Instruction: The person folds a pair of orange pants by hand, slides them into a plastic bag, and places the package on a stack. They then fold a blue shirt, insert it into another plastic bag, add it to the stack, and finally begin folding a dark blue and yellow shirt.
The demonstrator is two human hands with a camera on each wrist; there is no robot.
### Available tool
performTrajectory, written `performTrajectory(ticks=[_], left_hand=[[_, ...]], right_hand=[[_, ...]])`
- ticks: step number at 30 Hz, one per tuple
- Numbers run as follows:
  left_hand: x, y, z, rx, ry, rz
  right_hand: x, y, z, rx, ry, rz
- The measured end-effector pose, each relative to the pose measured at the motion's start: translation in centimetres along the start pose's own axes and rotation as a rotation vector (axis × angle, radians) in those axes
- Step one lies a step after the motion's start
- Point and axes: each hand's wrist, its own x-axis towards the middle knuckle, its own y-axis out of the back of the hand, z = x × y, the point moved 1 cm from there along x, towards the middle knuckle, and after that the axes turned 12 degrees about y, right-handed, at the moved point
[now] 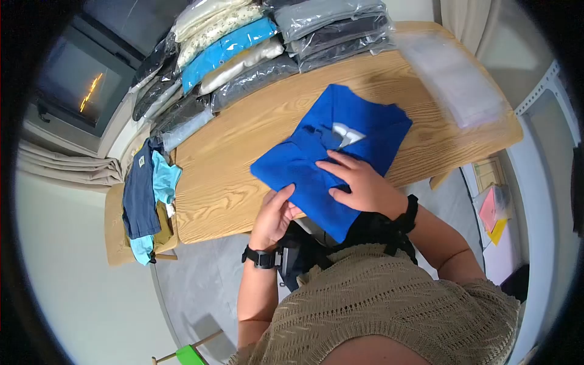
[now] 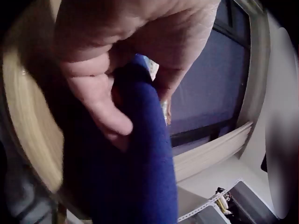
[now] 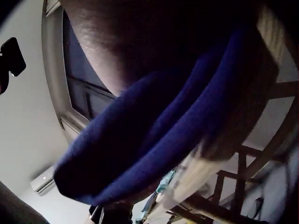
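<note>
A blue garment (image 1: 371, 121), partly folded and bearing a white patch (image 1: 348, 135), lies over the table's near edge, its lower corner hanging toward the person. At its left side the left hand (image 1: 272, 219) pinches the fabric, thumb on top and fingers beneath. Up close in the left wrist view, the fingers of that hand (image 2: 135, 42) curl round a thick blue fold (image 2: 147, 140). The right hand (image 1: 368, 188) rests on the garment's near part with fingers stretched across the cloth. Folded blue layers (image 3: 154, 121) hide most of its fingers in the right wrist view.
Stacks of plastic-bagged clothes (image 1: 243, 58) line the back of the wooden table (image 1: 213, 176). Clear plastic bags (image 1: 456, 79) lie at the right end. Loose clothes (image 1: 143, 194) are draped over a wooden surface on the left. A white metal frame (image 1: 529, 158) stands at the right.
</note>
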Motion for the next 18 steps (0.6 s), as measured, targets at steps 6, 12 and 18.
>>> performTrajectory(ticks=[6, 12, 18], left_hand=[[-2.0, -3.0, 3.2, -0.085, -0.135, 0.101], [1.9, -7.2, 6.2, 0.129, -0.202, -0.032], [5.2, -7.2, 4.5, 1.338, -0.718, 0.154]], right_hand=[[1.0, -1.0, -0.3, 0.768, -0.180, -0.116], [1.4, -0.5, 2.3, 0.997, -0.176, 0.195], [-0.2, -0.3, 5.0, 0.196, 0.227, 0.220]])
